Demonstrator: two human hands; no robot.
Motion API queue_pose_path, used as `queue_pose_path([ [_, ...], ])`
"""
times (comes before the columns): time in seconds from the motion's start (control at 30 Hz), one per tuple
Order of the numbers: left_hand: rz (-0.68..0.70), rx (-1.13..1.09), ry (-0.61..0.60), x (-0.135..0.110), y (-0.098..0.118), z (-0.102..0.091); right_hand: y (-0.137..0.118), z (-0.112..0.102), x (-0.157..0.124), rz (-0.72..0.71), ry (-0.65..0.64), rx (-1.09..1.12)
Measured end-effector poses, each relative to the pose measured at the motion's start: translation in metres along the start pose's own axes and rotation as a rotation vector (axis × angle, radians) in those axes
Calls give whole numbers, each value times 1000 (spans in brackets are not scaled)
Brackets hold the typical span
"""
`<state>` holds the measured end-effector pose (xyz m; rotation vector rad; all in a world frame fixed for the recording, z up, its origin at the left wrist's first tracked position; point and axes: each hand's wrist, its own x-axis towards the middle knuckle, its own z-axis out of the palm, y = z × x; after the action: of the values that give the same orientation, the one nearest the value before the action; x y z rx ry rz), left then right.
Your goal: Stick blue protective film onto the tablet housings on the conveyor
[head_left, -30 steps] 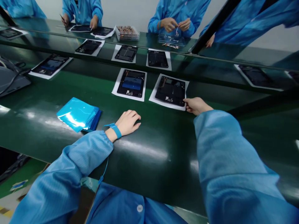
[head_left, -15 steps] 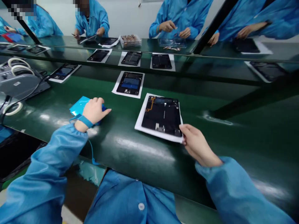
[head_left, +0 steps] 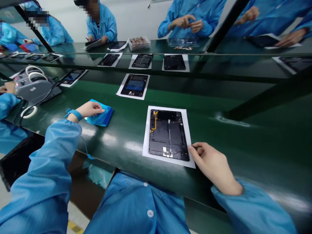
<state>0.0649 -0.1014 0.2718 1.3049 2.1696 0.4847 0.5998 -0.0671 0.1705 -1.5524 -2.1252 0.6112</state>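
My right hand [head_left: 213, 165] is at the right edge of an opened tablet housing [head_left: 168, 135], thumb on the edge and fingers curled beside it. The dark housing, with an orange flex cable [head_left: 155, 122] at its upper left, lies on a white paper sheet [head_left: 145, 148] on the bench. My left hand [head_left: 89, 109], with a blue wrist strap [head_left: 75, 114], rests over a stack of shiny blue film [head_left: 106, 118]. Its fingers are drawn together at the top of the film; just what they grip is partly hidden.
Another tablet housing [head_left: 135, 85] lies on paper behind. A grey machine with white rings [head_left: 36, 86] stands at left. A raised shelf [head_left: 156, 74] crosses the bench, with more housings and a clear parts tray [head_left: 139, 43]. A dark post [head_left: 253, 100] slants at right. People in blue work beyond.
The tablet housing and its paper have come down flat onto the bench, with my right hand moving along. My left hand's spread fingers have drawn together over the blue film.
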Motion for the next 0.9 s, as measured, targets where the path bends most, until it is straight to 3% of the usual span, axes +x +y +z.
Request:
queue_pose_path([
  [0.1, -27, -41, 15, -4, -2, -2, -9, 6, -3, -40, 65, -16],
  [0.4, -115, -174, 78, -9, -3, 3, -53, 22, -2, -187, 4, 31],
  [0.63, -82, -229, 151, -19, 16, 9, -67, 31, -5, -219, -23, 154],
  [0.7, -3, -203, 208, -33, 33, 20, -82, 35, -7, -226, -63, 247],
  [0.77, 160, -138, 262, -55, 55, 39, -103, 40, -7, -233, -136, 363],
  [0.83, 345, -87, 249, -79, 78, 65, -127, 48, -5, -237, -199, 458],
  [0.9, 510, -85, 156, -100, 97, 93, -147, 55, -2, -233, -222, 510],
])
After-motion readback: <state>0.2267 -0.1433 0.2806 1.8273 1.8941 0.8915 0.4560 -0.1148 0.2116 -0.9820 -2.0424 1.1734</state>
